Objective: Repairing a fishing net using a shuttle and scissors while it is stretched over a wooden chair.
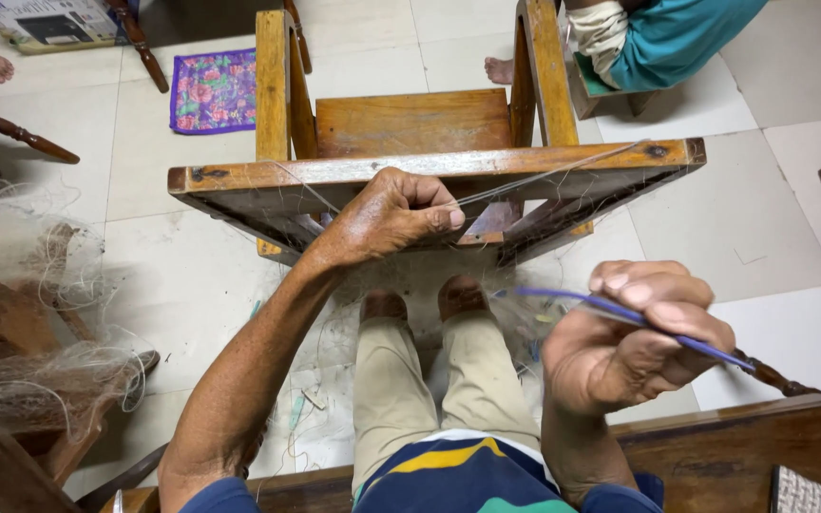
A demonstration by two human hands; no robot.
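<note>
— Since the wooden chair [410,123] lies tipped over on the tiled floor [743,218], what is its frame doing for the person?

— It seems to serve as a stretcher. The left hand [387,217] rests on the chair's near rail [353,179], thumb and forefinger pinched on a taut line [544,174] that runs along that rail toward its right corner. Held so, the line looks kept under tension.

— And the right hand?

— The right hand [634,342] is closed, its grip pressed around a slim blue netting needle [620,312], which slants out past the knuckles to a dark pointed end. It is held clear of the chair, above the person's right knee.

— Where is the net itself?

— Fine, pale fishing net [515,318] hangs from the rail down over the knees; it is nearly transparent, thin as hair. More of it is heaped in a tangled mass [30,313] at the floor's left edge, over other dark wooden furniture.

— Materials?

— Worn, scuffed varnished wood; smooth cream tiles; a flowered purple cloth [213,90] lying flat beyond the chair.
</note>
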